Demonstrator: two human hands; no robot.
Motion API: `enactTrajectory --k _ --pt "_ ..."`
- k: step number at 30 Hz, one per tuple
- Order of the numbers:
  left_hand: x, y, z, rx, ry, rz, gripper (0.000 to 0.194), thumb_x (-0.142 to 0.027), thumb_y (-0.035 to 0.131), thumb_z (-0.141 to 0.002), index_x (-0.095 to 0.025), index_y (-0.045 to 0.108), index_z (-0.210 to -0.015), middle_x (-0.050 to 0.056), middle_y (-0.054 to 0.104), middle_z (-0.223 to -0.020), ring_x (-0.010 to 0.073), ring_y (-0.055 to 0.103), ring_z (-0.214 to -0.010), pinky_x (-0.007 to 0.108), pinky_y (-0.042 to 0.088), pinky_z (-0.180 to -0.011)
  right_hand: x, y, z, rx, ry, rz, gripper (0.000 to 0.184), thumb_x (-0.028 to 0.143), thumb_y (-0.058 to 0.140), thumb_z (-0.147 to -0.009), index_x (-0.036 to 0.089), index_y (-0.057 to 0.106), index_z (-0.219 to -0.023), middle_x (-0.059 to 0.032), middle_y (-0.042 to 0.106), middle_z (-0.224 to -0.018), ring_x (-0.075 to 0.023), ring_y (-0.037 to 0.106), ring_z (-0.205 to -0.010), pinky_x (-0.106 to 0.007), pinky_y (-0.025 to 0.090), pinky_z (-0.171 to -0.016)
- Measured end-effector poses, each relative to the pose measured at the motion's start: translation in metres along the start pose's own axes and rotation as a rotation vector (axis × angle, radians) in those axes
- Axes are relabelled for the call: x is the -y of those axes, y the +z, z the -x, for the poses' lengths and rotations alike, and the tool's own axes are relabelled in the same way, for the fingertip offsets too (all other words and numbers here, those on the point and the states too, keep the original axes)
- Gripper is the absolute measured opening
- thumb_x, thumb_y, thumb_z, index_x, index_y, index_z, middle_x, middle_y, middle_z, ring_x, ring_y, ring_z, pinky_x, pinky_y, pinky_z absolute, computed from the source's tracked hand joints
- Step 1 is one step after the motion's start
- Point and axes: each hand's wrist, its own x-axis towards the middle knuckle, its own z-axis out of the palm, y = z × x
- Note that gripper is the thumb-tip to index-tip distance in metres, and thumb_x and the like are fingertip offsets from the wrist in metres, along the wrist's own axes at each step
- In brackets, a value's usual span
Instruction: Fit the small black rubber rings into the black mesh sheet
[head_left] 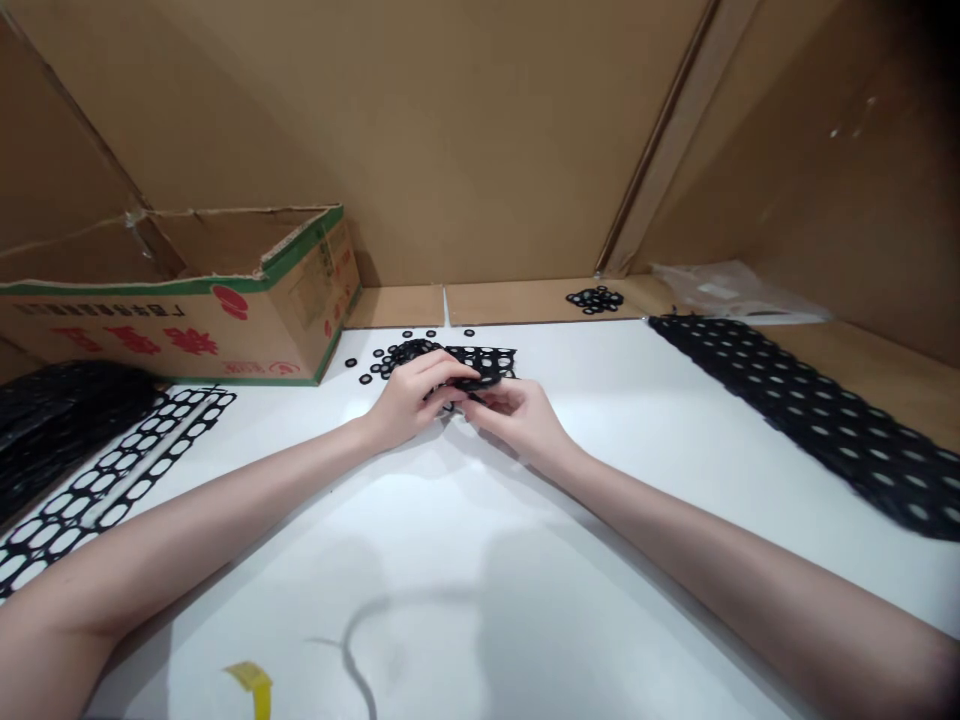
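Note:
Around the middle of the white table, my left hand and my right hand meet with fingers closed on a black perforated sheet. The sheet has rows of holes, and its far part shows behind my fingers. The near part is bunched dark between both hands, mostly hidden by the fingers. Just behind my left hand lies a pile of small black rings, with several loose ones scattered left of it and behind it.
A cardboard box stands at the left. Beside it lie a dark heap and a strip with large open holes. A long black sheet lies right, a ring pile and plastic bag at the back, yellow tape in front.

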Motion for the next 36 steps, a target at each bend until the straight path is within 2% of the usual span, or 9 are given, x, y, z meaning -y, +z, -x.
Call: enactTrajectory --k 3,9,14,19,24,29,36 --pt "0.0011 0.0000 0.0009 -0.040 0.000 -0.012 0.021 -0.013 0.047 -0.090 -0.017 0.062 -0.105 0.008 0.062 -0.093 0.0169 0.060 -0.086 0.030 0.050 -0.074 0.0058 0.0007 0.0018 -0.037 0.004 -0.034 0.023 0.036 0.068 -0.067 0.014 0.066 -0.070 -0.0041 0.066 -0.066 -0.0143 0.057 -0.059 -0.026 0.044 -0.055" --pt "0.0006 0.0000 0.0020 -0.095 0.020 -0.068 0.019 -0.011 0.053 -0.087 -0.016 0.063 -0.102 0.006 0.062 -0.089 0.0150 0.059 -0.081 0.026 0.049 -0.070 0.0039 0.0002 0.0020 -0.093 -0.075 0.048 0.021 0.036 0.068 -0.072 0.016 0.064 -0.073 -0.0023 0.061 -0.068 -0.0137 0.054 -0.062 -0.026 0.043 -0.055" --pt "0.0024 0.0010 0.0026 -0.130 -0.005 -0.062 0.018 -0.014 0.057 -0.087 -0.016 0.064 -0.103 0.006 0.062 -0.089 0.0152 0.059 -0.080 0.026 0.049 -0.070 -0.0009 -0.0024 -0.0002 -0.096 -0.157 0.078 0.015 0.031 0.064 -0.077 0.016 0.067 -0.076 -0.0048 0.062 -0.083 -0.0145 0.055 -0.072 -0.027 0.044 -0.063" --pt "0.0016 0.0012 0.0018 -0.105 -0.009 -0.021 0.023 -0.026 0.065 -0.084 -0.015 0.066 -0.104 0.007 0.064 -0.089 0.0166 0.060 -0.080 0.028 0.050 -0.072 -0.0011 -0.0026 -0.0003 -0.099 -0.149 0.059 0.014 0.030 0.061 -0.078 0.017 0.065 -0.077 -0.0042 0.060 -0.083 -0.0144 0.056 -0.072 -0.028 0.045 -0.065" --pt "-0.0015 0.0000 0.0011 -0.085 -0.038 -0.002 0.018 -0.026 0.057 -0.089 -0.014 0.067 -0.098 0.008 0.066 -0.084 0.0167 0.061 -0.077 0.029 0.048 -0.070 -0.0012 -0.0018 -0.0011 -0.074 -0.146 0.088 0.012 0.027 0.060 -0.075 0.016 0.059 -0.069 -0.0012 0.052 -0.074 -0.0131 0.052 -0.066 -0.028 0.042 -0.060" --pt "-0.0019 -0.0001 0.0007 -0.041 -0.098 0.041 0.017 -0.026 0.058 -0.088 -0.012 0.067 -0.090 0.007 0.068 -0.082 0.0171 0.062 -0.076 0.028 0.046 -0.071 -0.0016 -0.0020 -0.0017 -0.052 -0.189 0.158 0.018 0.023 0.058 -0.074 0.018 0.049 -0.059 0.0009 0.045 -0.068 -0.0125 0.047 -0.064 -0.026 0.038 -0.056" --pt "-0.0024 0.0009 0.0010 0.019 -0.078 -0.094 0.024 -0.027 0.047 -0.093 -0.015 0.063 -0.080 0.004 0.065 -0.073 0.0164 0.057 -0.071 0.030 0.040 -0.073 -0.0025 -0.0022 -0.0035 -0.044 -0.230 0.196 0.022 0.020 0.057 -0.073 0.020 0.042 -0.057 0.0013 0.043 -0.068 -0.0128 0.045 -0.064 -0.025 0.035 -0.055"
